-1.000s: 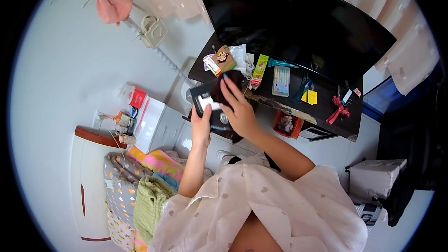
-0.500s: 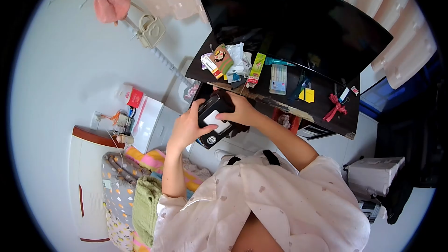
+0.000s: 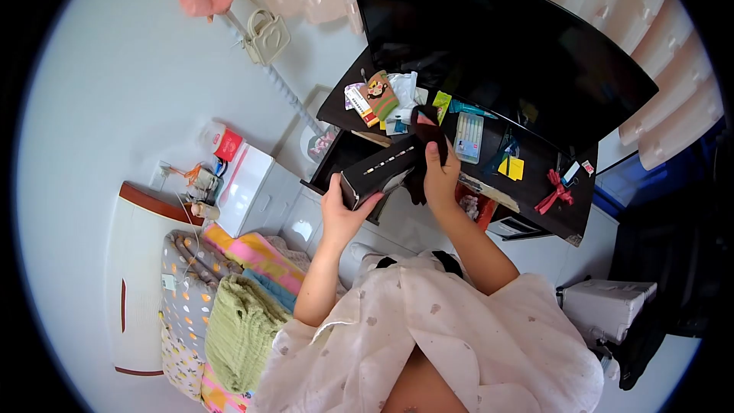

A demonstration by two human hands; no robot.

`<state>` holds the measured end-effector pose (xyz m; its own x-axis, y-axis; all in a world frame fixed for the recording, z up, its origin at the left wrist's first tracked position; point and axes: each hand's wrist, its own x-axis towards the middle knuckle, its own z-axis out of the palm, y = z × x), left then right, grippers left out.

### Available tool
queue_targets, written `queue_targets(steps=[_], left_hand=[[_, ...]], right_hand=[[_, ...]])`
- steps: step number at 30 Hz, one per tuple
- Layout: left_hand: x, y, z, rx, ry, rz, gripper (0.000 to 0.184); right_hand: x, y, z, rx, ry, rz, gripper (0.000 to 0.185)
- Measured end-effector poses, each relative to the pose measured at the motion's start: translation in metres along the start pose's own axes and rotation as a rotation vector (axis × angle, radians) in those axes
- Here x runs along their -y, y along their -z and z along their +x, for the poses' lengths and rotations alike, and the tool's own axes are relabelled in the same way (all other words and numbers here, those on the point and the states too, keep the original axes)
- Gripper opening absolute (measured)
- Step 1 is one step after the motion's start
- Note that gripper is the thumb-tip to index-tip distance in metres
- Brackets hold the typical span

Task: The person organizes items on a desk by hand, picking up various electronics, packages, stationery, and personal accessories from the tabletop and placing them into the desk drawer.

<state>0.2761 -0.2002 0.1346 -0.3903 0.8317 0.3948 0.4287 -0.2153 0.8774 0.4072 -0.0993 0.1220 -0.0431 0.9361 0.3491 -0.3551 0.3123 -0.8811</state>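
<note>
A black box (image 3: 378,172) is tilted in front of the dark desk, with its narrow printed side facing up. My left hand (image 3: 344,210) grips its lower left end, thumb on the near face. My right hand (image 3: 441,176) is at the box's right end, fingers closed on a dark cloth (image 3: 430,128) that hangs down beside the box. Whether the right hand also touches the box cannot be made out. Behind the box an open drawer (image 3: 344,157) juts from the desk.
The desk (image 3: 535,191) bears a large black screen (image 3: 497,38), a knitted piece (image 3: 382,95), packets, a pen case (image 3: 468,138), yellow notes (image 3: 511,168) and a red ribbon (image 3: 553,193). A red bin (image 3: 486,206) stands below. White drawers (image 3: 248,191) and folded bedding (image 3: 241,329) lie left.
The box has turned so that its narrow side shows. My right hand has moved right and up with the dark cloth, while my left hand keeps hold of the box. The view has shifted slightly.
</note>
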Motion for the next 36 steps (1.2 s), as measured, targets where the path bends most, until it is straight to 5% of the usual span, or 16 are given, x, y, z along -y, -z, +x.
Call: queue_targets(steps=[3,5,9,11,14,15,18,21,23,25,27,29,31,36], left_hand=[[-0.014,0.003,0.004,0.006,-0.044,0.127,0.040],[-0.026,0.007,0.012,0.028,-0.332,0.486,0.041],[-0.012,0.000,0.010,0.084,-0.341,0.654,0.035],[-0.007,0.010,0.009,0.162,-0.310,0.668,0.031],[-0.016,0.022,0.013,0.114,-0.819,0.896,0.022],[-0.016,0.024,0.012,0.113,-0.817,0.895,0.022],[-0.014,0.027,0.011,0.145,-1.083,0.937,0.022],[-0.025,0.039,0.011,0.288,-0.819,0.855,0.023],[-0.008,0.043,0.015,0.171,-0.746,0.811,0.025],[0.003,0.046,0.012,0.060,-0.659,0.764,0.027],[0.008,0.050,0.006,0.056,-0.647,0.717,0.029],[0.012,0.050,-0.001,0.041,-0.678,0.684,0.028],[0.010,0.048,-0.008,0.149,-0.827,0.722,0.026],[0.012,0.048,-0.031,0.243,-0.713,0.736,0.027]], right_hand=[[0.019,-0.004,0.004,0.118,0.210,-0.218,0.024],[0.027,-0.005,0.004,0.283,0.411,-0.605,0.021],[0.048,-0.028,-0.018,0.451,0.628,-0.377,0.020],[0.053,-0.025,-0.016,0.505,0.545,-0.448,0.020],[0.032,-0.010,-0.005,0.561,0.292,-0.596,0.022],[0.026,-0.009,0.005,0.555,0.139,-0.666,0.024],[0.020,-0.012,0.012,0.692,0.140,-0.741,0.026],[0.024,-0.021,0.006,0.769,0.214,-0.810,0.027],[0.048,-0.030,-0.004,0.936,-0.041,-0.659,0.030],[0.045,-0.037,-0.034,0.886,0.334,-0.524,0.032],[0.047,-0.039,-0.036,0.855,0.428,-0.572,0.035],[0.047,-0.038,-0.026,0.901,0.007,-0.468,0.036],[0.016,-0.030,-0.012,0.928,-0.136,-0.393,0.033],[-0.051,-0.004,0.013,1.054,-0.371,-0.791,0.037]])
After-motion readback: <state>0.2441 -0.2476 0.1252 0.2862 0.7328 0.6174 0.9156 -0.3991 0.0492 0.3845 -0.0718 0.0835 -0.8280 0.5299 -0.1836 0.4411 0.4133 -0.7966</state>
